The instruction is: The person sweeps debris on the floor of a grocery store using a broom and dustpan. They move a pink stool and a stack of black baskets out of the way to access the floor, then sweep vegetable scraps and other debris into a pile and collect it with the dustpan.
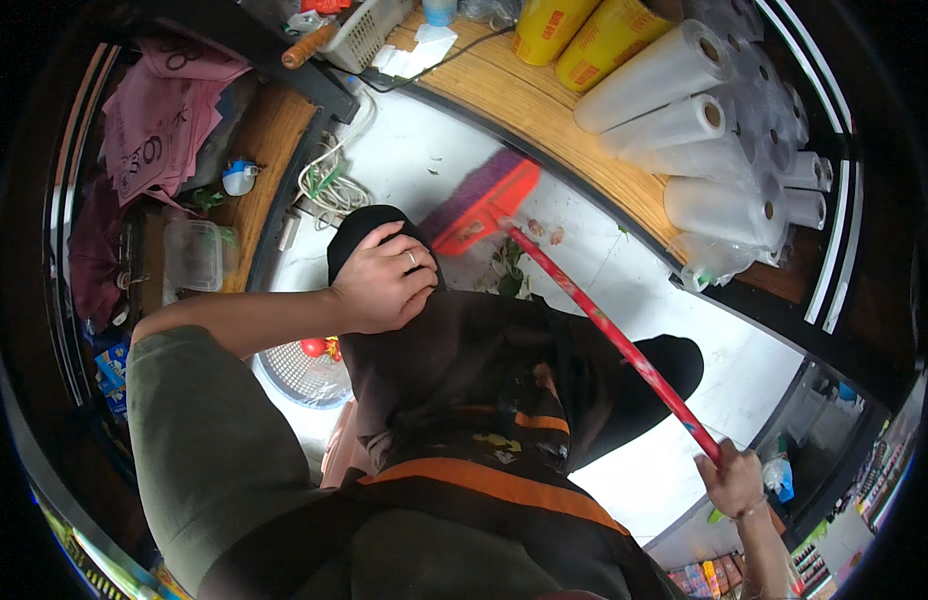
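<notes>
My right hand (732, 480) is closed around the upper part of a red broom handle (614, 337). The handle slants up and left to a red broom head with purple bristles (483, 202), which lies on the white tiled floor beyond my knees. Green leaves (511, 274) and small pinkish scraps (546, 231) lie on the tiles beside the broom head. On my black-clad knee rests my left hand (389, 281), palm down with bent fingers and a ring on one of them. A dark apron with an orange band (494, 480) covers my lap.
Plastic film rolls (659, 75) and yellow rolls (558, 26) stand on a wooden shelf (494, 82) ahead. Coiled pale cable (333, 184) lies on the floor at left. Beside my left leg sits a basket (303, 379) with red produce. Pink bags (160, 120) hang above the left shelf (273, 127).
</notes>
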### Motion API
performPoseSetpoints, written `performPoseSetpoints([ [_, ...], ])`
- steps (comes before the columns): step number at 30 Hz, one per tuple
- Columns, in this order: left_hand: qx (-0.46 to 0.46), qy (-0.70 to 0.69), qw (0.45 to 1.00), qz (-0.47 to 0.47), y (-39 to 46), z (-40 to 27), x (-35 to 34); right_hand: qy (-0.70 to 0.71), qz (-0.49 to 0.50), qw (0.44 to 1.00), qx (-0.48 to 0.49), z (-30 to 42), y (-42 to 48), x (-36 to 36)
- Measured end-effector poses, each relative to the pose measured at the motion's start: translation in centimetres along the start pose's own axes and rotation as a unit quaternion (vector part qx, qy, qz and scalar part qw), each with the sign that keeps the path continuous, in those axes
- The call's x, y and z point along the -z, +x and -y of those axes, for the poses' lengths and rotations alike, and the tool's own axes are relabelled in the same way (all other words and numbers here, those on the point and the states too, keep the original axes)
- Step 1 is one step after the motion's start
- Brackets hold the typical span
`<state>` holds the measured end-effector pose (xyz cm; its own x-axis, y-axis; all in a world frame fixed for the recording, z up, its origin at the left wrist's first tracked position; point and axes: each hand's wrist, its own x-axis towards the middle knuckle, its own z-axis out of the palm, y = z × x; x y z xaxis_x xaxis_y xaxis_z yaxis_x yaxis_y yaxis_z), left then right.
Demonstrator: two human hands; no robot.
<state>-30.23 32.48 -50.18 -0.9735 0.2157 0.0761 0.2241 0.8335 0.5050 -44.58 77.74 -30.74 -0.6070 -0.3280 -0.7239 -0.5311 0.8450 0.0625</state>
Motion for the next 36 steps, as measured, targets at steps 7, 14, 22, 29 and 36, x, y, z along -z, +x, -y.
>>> performPoseSetpoints([
  [7, 0.010, -0.011, 1.000, -0.003, -1.0, -0.1, -0.4, -0.042, 0.014, 0.999, 0.030, 3.2, 7.8, -1.9],
  [14, 0.014, 0.007, 1.000, -0.011, -0.8, -0.4, -0.6, -0.026, 0.008, 0.999, 0.024, 5.5, 12.9, -2.0],
  [22, 0.026, -0.009, 0.999, -0.017, -0.7, -0.4, -1.0, -0.063, 0.118, 0.986, -0.100, 1.7, 5.0, -1.6],
  [29, 0.029, -0.010, 0.999, -0.009, -0.8, -0.1, -0.7, -0.072, 0.116, 0.987, -0.089, 4.7, 7.2, -0.9],
  [36, 0.061, 0.005, 0.998, -0.003, -1.8, -1.3, 0.8, -0.053, 0.109, 0.993, -0.001, 5.6, 10.2, 1.3],
])
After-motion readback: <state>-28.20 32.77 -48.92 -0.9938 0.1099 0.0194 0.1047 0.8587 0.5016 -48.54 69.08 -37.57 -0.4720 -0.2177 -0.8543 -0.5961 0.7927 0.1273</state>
